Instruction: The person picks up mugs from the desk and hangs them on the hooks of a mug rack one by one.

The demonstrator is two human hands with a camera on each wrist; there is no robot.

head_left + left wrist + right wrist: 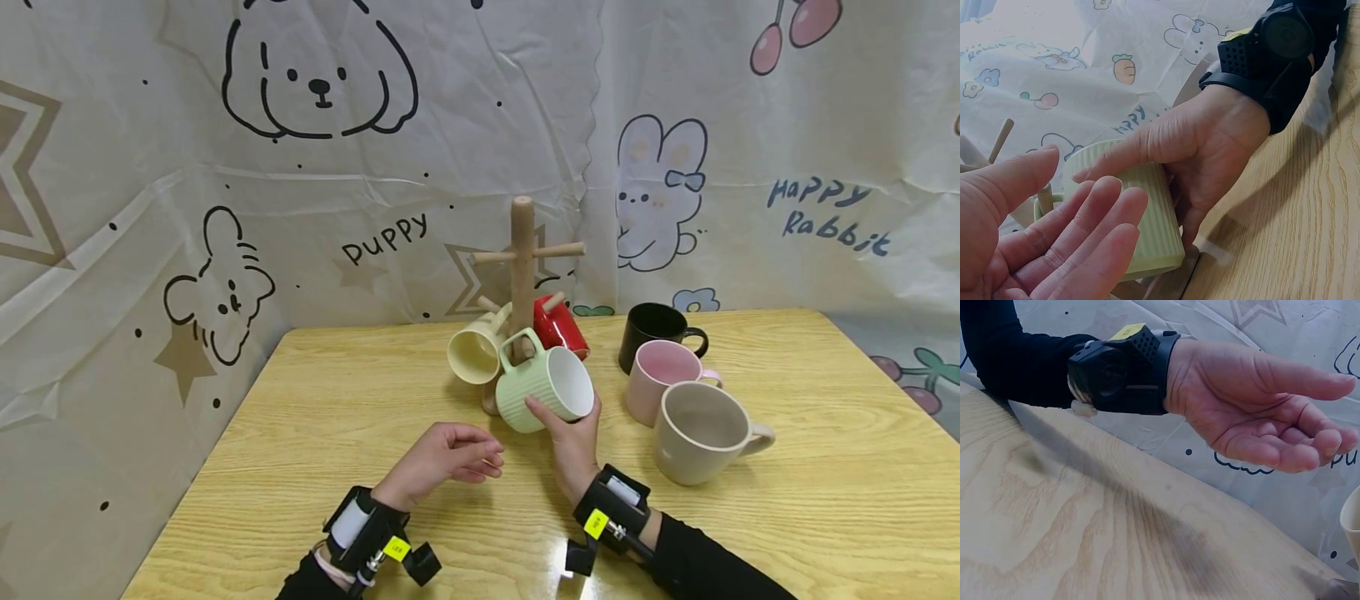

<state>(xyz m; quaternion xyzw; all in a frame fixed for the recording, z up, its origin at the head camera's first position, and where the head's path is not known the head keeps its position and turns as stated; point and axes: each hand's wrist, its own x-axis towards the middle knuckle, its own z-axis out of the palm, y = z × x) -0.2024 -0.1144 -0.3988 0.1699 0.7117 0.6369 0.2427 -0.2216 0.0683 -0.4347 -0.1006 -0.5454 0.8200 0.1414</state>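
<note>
My right hand [576,446] grips a pale green ribbed mug [525,392], thumb across its side, in front of a wooden mug rack [522,275]. The mug is tilted, its mouth towards the right and its handle up by the post. A peg tip shows within the handle's loop; whether the mug's weight rests on it, I cannot tell. Left of the mug, my left hand [442,458] is held above the table with loosely bent fingers and nothing in them. The left wrist view shows those fingers [1079,244] close before the green mug.
A cream-yellow mug [472,354] and a red mug [558,329] hang on the rack's lower pegs. To the right on the wooden table [315,417] stand a black mug [645,333], a pink mug [648,387] and a beige mug [693,446]. A printed cloth [360,167] hangs behind.
</note>
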